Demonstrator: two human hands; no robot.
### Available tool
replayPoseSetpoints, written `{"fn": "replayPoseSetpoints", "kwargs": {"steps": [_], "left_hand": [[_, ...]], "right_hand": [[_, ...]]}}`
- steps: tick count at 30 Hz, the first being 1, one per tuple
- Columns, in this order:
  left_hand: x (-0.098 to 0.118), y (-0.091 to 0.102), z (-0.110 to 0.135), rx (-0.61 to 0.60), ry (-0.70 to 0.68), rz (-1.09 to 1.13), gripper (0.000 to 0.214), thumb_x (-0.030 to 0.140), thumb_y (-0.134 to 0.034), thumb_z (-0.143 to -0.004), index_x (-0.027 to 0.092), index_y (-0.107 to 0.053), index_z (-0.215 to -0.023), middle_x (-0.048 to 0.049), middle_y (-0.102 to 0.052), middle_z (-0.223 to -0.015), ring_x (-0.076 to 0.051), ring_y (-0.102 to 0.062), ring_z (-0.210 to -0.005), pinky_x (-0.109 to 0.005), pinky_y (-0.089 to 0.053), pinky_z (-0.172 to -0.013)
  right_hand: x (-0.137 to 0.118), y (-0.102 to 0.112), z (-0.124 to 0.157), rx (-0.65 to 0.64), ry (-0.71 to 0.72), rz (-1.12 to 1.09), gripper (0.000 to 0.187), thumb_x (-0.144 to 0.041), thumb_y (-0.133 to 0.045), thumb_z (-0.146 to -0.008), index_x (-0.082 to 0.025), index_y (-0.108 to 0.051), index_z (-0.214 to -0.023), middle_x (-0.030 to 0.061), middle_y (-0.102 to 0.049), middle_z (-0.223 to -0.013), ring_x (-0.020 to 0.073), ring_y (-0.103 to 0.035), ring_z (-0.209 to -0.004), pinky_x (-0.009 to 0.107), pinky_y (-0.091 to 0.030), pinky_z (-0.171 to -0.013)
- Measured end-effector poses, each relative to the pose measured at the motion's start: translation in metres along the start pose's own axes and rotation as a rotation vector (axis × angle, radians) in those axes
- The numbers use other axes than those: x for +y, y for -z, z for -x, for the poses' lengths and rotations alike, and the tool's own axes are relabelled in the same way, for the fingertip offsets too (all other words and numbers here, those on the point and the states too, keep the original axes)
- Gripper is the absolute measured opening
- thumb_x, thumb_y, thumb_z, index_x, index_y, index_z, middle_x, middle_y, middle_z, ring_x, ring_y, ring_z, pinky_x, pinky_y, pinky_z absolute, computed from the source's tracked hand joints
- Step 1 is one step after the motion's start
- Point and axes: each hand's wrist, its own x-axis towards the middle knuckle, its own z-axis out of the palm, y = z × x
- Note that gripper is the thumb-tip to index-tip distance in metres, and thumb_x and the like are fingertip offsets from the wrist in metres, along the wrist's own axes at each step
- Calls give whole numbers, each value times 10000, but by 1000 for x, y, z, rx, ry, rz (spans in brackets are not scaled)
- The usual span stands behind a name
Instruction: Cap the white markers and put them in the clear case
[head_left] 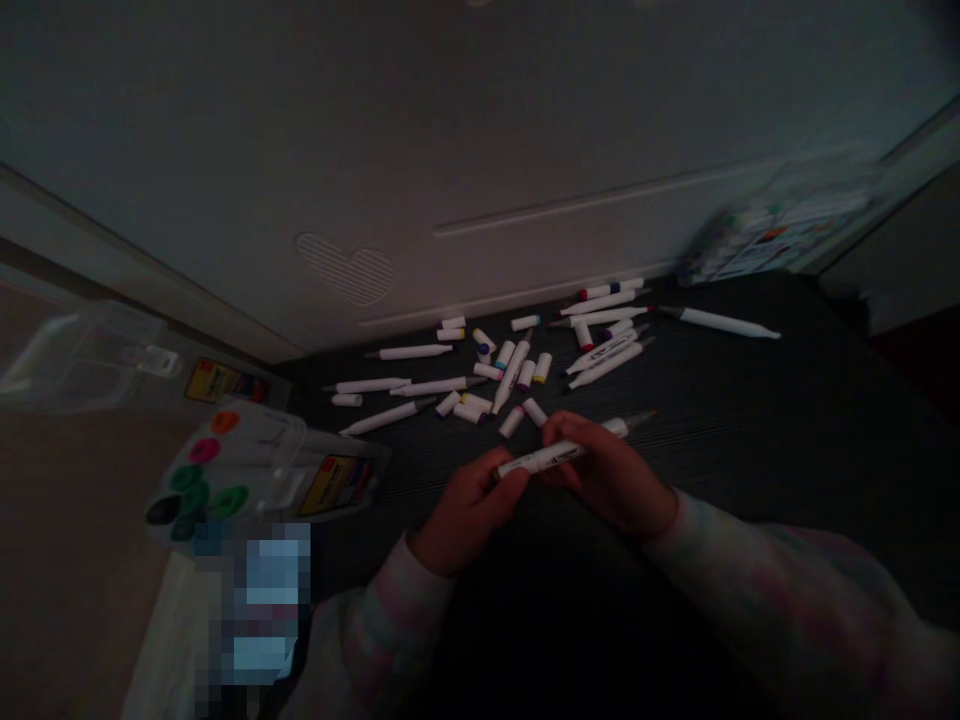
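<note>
Both hands hold one white marker (561, 453) above the dark table. My left hand (474, 505) pinches its left end between thumb and fingers. My right hand (611, 478) is closed around the middle of the barrel. At the right end a grey section and a narrow orange-brown tip stick out, uncapped. Just beyond the hands lie several loose white caps (512, 421) with coloured ends. Among them rests an uncapped marker (512, 372), and more markers (609, 362) are scattered to the right. Dim light hides finer detail of the fingers.
A clear plastic case (289, 470) at the left holds several markers with coloured ends; its lid (90, 355) stands open. A pixelated patch covers something below it. Another marker set (780, 235) leans against the pale panel (525, 130) behind the dark table (750, 420).
</note>
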Motion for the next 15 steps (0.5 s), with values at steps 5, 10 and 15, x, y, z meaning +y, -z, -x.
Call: {"fn": "replayPoseSetpoints", "kwargs": {"steps": [5, 10, 15], "left_hand": [[0, 0, 0, 0, -15, -19, 389, 544, -450, -794, 179, -415, -662, 63, -390, -513, -73, -343, -464, -225, -256, -468], [0, 0, 0, -4, 2, -20, 399, 560, -437, -792, 184, -405, -663, 65, -382, -517, -76, -335, -466, -224, -248, -462], [-1, 0, 1, -15, -29, -87, 393, 550, -399, -817, 186, -403, -670, 59, -393, -529, -83, -350, -485, -230, -262, -483]], "right_hand": [[0, 0, 0, -1, 0, 5, 174, -335, -529, -723, -181, -544, -643, -58, -402, -361, 98, -352, -427, 257, -284, -514], [-1, 0, 0, 5, -1, 9, 177, -345, -537, -716, -183, -539, -644, -62, -399, -356, 96, -342, -417, 255, -278, -504], [1, 1, 0, -6, 9, 3, 178, -343, -518, -734, -179, -546, -671, -75, -366, -342, 87, -302, -392, 249, -278, -491]]}}
